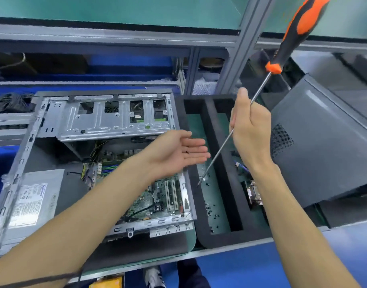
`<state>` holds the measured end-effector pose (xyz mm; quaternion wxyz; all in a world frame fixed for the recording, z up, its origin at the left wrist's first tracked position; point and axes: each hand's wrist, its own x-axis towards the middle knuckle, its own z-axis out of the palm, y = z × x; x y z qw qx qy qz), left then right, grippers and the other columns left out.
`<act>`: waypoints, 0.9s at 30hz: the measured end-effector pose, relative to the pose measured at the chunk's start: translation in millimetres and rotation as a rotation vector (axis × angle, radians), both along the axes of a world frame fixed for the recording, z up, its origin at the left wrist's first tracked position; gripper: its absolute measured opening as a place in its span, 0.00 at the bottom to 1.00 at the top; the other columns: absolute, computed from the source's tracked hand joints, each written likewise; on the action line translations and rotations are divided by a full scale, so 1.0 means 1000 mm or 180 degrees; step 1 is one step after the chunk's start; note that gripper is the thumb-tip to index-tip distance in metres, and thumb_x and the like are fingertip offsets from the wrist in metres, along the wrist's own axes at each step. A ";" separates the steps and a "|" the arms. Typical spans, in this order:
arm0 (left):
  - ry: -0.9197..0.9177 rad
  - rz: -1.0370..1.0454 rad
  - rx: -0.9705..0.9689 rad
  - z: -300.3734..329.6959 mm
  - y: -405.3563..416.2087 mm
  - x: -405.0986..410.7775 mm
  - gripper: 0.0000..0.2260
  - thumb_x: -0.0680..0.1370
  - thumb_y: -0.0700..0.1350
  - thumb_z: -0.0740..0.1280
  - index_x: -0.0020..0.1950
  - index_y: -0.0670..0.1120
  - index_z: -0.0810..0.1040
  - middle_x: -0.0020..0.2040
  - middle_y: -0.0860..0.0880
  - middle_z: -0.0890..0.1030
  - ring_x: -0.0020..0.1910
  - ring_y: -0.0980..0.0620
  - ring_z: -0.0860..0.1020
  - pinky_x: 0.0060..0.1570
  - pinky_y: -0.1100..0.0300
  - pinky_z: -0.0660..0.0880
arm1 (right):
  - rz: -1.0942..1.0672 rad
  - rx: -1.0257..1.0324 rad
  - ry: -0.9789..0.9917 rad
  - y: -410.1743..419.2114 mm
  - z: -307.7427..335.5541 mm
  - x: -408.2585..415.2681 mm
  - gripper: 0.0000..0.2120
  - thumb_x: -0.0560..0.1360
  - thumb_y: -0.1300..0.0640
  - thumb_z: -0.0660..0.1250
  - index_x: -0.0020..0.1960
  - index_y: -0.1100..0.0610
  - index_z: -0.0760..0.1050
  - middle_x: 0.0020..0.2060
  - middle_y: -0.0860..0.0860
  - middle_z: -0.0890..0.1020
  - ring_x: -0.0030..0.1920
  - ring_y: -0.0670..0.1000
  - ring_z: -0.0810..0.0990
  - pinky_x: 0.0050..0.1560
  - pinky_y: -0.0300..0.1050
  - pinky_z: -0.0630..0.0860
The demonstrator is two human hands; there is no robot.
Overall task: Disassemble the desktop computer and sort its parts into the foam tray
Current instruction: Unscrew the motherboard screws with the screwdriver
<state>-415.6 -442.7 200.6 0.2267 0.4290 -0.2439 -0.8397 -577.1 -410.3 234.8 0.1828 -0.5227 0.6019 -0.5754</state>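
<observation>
The opened desktop computer case (pixel 53 154) lies flat on the bench, its motherboard (pixel 157 200), silver power supply (pixel 30 202) and metal drive cage (pixel 116 115) exposed. My left hand (pixel 178 152) is held palm up with straight fingers over the case's right edge, a tiny dark speck on its fingers. My right hand (pixel 249 132) grips the long steel shaft of an orange-and-black screwdriver (pixel 290 36), handle up, tip down in the left slot of the black foam tray (pixel 224 175). Several small black screws (pixel 209 206) lie in that slot. A connector part (pixel 254 194) lies in the right slot.
The removed grey side panel (pixel 323 142) leans at the right, over the tray's edge. A shelf frame with blue bins (pixel 126 65) runs along the back, with a bundle of black cables (pixel 10 102) at far left. The bench's front edge (pixel 220 252) is close, with shoes visible below it.
</observation>
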 end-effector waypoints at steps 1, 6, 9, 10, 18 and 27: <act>-0.0074 -0.0175 0.0051 0.000 0.001 -0.012 0.18 0.84 0.46 0.58 0.60 0.31 0.76 0.60 0.31 0.78 0.55 0.38 0.81 0.54 0.51 0.79 | -0.0077 0.0020 0.0004 0.004 -0.001 -0.006 0.31 0.86 0.49 0.55 0.30 0.68 0.59 0.24 0.63 0.64 0.28 0.61 0.64 0.30 0.50 0.63; -0.0572 -0.0758 0.0190 -0.014 0.005 -0.049 0.31 0.83 0.51 0.59 0.78 0.32 0.54 0.76 0.30 0.59 0.77 0.37 0.60 0.76 0.47 0.60 | -0.0311 0.0089 -0.0016 0.020 -0.006 -0.030 0.31 0.86 0.50 0.56 0.29 0.66 0.59 0.21 0.51 0.64 0.24 0.49 0.64 0.29 0.41 0.64; -0.0620 -0.0794 0.0206 -0.023 0.004 -0.058 0.34 0.83 0.52 0.59 0.80 0.34 0.47 0.79 0.31 0.50 0.79 0.37 0.50 0.78 0.46 0.53 | -0.0312 0.0114 -0.0044 0.028 -0.009 -0.039 0.30 0.86 0.51 0.56 0.27 0.60 0.58 0.20 0.45 0.63 0.24 0.46 0.63 0.29 0.37 0.62; -0.0595 -0.0819 0.0198 -0.025 0.003 -0.059 0.34 0.83 0.52 0.59 0.80 0.35 0.47 0.79 0.31 0.49 0.79 0.38 0.50 0.78 0.46 0.52 | -0.0318 0.0118 -0.0031 0.030 -0.010 -0.041 0.30 0.86 0.51 0.55 0.27 0.57 0.58 0.20 0.44 0.63 0.24 0.45 0.63 0.29 0.35 0.62; 0.0117 -0.0813 -0.0756 -0.021 0.002 -0.040 0.15 0.82 0.43 0.61 0.60 0.36 0.81 0.58 0.37 0.82 0.59 0.42 0.81 0.58 0.53 0.79 | -0.0195 -0.0168 -0.0113 0.034 -0.002 -0.027 0.30 0.86 0.51 0.55 0.26 0.60 0.64 0.20 0.48 0.67 0.24 0.47 0.67 0.32 0.41 0.66; -0.1176 -0.0604 -0.2249 -0.016 -0.008 0.050 0.15 0.75 0.32 0.55 0.39 0.43 0.79 0.33 0.44 0.80 0.31 0.49 0.77 0.32 0.58 0.75 | 0.0849 -0.0298 0.0089 0.019 0.008 0.026 0.26 0.84 0.54 0.60 0.29 0.60 0.72 0.22 0.53 0.70 0.24 0.53 0.67 0.29 0.45 0.64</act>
